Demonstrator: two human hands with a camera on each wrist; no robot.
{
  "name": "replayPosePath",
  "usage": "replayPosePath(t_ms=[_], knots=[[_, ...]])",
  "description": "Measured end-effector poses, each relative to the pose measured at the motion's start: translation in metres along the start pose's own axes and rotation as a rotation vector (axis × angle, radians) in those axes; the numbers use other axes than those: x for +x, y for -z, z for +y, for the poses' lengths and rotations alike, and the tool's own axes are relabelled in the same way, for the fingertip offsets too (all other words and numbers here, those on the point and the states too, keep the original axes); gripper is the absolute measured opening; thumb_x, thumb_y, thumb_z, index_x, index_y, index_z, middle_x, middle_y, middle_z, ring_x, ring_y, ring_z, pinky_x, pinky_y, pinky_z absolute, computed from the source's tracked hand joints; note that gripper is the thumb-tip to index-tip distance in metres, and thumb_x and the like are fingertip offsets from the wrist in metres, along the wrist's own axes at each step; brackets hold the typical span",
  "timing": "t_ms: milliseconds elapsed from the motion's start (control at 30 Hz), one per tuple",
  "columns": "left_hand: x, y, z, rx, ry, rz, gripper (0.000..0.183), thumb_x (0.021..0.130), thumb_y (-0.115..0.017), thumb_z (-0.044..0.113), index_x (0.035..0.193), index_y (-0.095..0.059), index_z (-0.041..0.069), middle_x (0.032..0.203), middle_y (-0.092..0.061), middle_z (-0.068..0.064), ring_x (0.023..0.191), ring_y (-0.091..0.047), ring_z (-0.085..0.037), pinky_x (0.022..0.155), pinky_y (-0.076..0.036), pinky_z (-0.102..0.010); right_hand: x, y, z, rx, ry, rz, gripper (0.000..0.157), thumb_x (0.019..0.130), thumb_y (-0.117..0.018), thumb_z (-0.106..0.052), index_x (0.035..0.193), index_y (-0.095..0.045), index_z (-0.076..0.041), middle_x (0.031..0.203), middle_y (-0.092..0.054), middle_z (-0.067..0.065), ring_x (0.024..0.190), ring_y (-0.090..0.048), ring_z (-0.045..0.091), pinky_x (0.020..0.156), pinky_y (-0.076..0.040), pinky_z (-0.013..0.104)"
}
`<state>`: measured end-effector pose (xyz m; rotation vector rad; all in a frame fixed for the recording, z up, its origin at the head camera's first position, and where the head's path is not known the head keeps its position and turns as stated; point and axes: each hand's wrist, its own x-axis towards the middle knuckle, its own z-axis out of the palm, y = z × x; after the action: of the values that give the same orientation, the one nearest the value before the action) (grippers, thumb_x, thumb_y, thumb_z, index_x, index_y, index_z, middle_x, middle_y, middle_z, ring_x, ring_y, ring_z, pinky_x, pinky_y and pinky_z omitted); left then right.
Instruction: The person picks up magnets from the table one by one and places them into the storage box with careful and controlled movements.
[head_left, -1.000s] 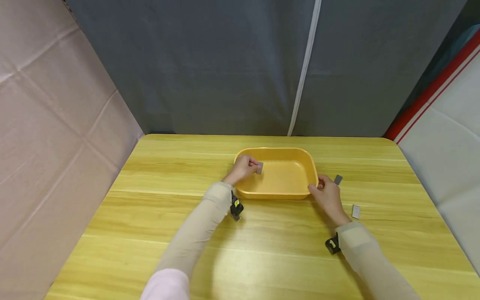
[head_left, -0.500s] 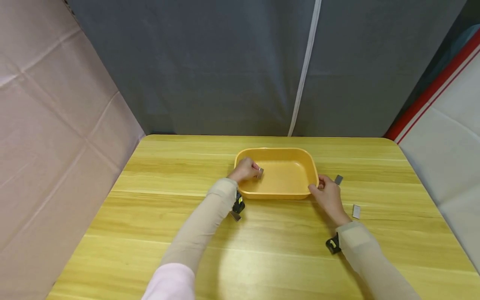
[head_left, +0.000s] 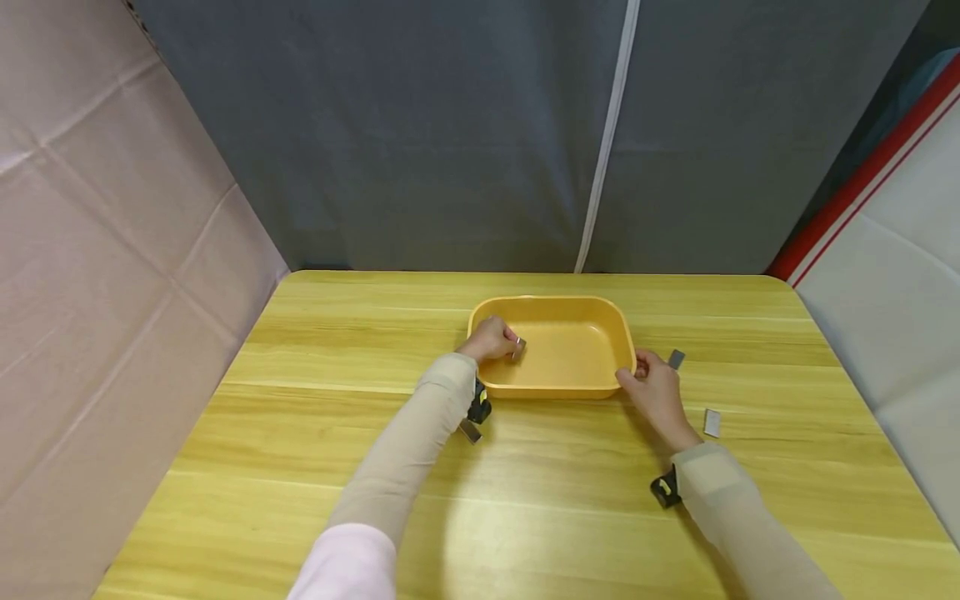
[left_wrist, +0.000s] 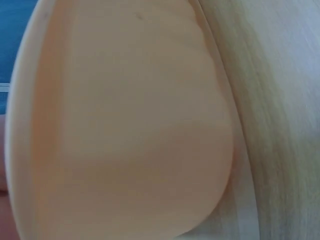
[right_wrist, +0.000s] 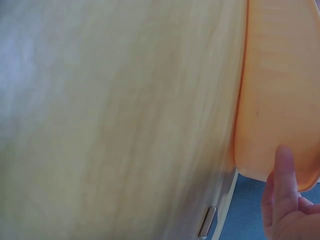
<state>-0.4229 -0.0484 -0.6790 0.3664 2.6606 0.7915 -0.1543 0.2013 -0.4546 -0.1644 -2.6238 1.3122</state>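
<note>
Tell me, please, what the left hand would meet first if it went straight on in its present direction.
The left hand, pinching a small grey piece, points down into the yellow tray, so it would probably meet the tray's floor first; any gap is unclear.

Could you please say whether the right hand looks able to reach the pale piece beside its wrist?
Probably yes: the pale piece lies uncovered, though the right hand, pinching the yellow tray, would need freeing.
</note>
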Motion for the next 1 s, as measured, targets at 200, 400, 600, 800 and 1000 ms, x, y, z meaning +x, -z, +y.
replayPosePath(t_ms=[200,400,600,800,1000], knots=[[-0.010,0.002,0.007,-0.017,-0.001,-0.025,0.020,0.068,-0.073,0.039,0.068,-0.068,0.020,0.069,-0.062,0.004,0.064,-0.054,-0.013,0.053,-0.044,-0.027,0.000,0.000,0.000,0.012,0.007,0.002,0.035,0.078,-0.055,-0.008,0.107,-0.054,0.010,0.081,-0.055,0.015,0.069,-0.044,0.018,0.055,-0.036,0.015],[-0.091,0.048,0.070,-0.042,0.045,-0.048,0.011,0.077,-0.064,0.021,0.078,-0.070,0.011,0.081,-0.064,0.000,0.068,-0.054,-0.015,0.057,-0.046,-0.027,0.000,-0.001,0.000,0.016,0.024,-0.001,0.034,0.078,-0.054,-0.008,0.107,-0.054,0.010,0.079,-0.054,0.014,0.067,-0.043,0.017,0.055,-0.036,0.018],[-0.104,0.056,0.079,-0.057,0.027,-0.039,0.019,0.078,-0.065,0.027,0.078,-0.069,0.009,0.077,-0.064,-0.001,0.062,-0.054,-0.014,0.053,-0.045,-0.025,0.000,-0.001,0.001,0.018,0.033,0.001,0.033,0.078,-0.053,-0.007,0.106,-0.054,0.010,0.078,-0.054,0.013,0.066,-0.043,0.018,0.055,-0.036,0.018],[-0.056,0.023,0.038,-0.024,0.032,-0.030,0.013,0.076,-0.066,0.026,0.069,-0.069,0.016,0.065,-0.062,0.001,0.055,-0.054,-0.015,0.047,-0.045,-0.025,0.000,-0.001,0.002,0.025,0.036,-0.002,0.033,0.078,-0.053,-0.007,0.106,-0.054,0.010,0.078,-0.054,0.012,0.065,-0.043,0.016,0.055,-0.036,0.017],[-0.017,-0.003,0.004,-0.021,0.059,-0.043,0.011,0.073,-0.069,0.030,0.065,-0.068,0.022,0.064,-0.062,0.004,0.056,-0.056,-0.016,0.047,-0.047,-0.028,0.000,-0.003,0.002,0.023,0.040,0.005,0.032,0.078,-0.054,-0.007,0.105,-0.055,0.010,0.075,-0.053,0.011,0.063,-0.042,0.015,0.055,-0.036,0.018]])
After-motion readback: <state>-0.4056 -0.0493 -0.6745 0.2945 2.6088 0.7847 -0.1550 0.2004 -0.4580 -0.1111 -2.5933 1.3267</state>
